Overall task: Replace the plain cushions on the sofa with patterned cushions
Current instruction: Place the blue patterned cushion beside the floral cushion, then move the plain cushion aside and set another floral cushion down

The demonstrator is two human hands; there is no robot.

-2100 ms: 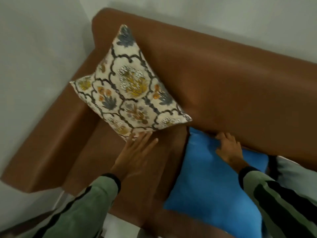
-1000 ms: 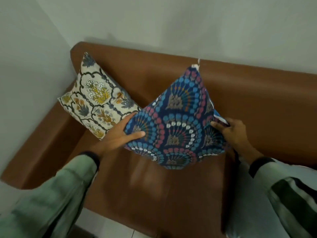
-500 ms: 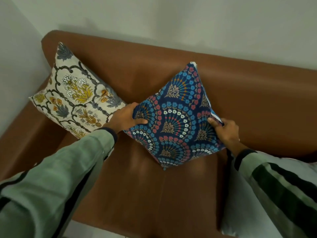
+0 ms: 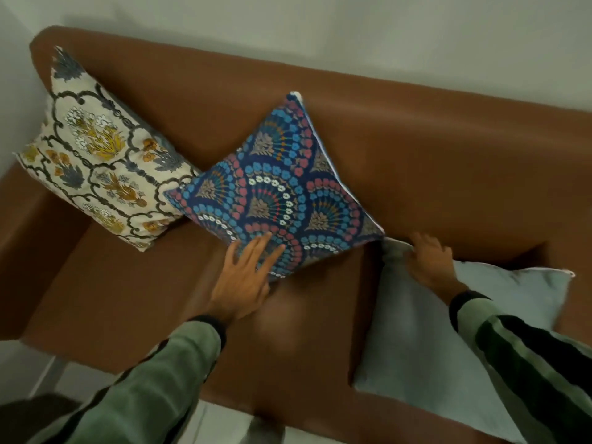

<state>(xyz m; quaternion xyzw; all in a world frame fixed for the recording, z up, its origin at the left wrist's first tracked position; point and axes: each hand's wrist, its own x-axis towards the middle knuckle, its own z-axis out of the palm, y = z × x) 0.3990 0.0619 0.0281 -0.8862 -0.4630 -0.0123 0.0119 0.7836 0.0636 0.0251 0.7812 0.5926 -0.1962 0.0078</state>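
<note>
Left hand [image 4: 246,280] flat on blue patterned cushion [image 4: 275,193] — right hand [image 4: 429,261] gripping plain cushion [image 4: 416,341].

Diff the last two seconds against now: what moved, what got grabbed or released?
The blue plain cushion is gone; the blue patterned cushion now leans on the sofa backrest. Both hands released their corner grip: the left hand rests flat on its lower edge, and the right hand has moved onto the pale plain cushion. The floral cushion stayed in the corner.

1. Sofa [image 4: 416,161] — smooth brown leather-like skin with a soft sheen.
2. Blue patterned cushion [image 4: 275,193] and cream floral cushion [image 4: 96,155] — matt printed cloth.
3. Pale plain cushion [image 4: 426,341] — matt cloth.
</note>
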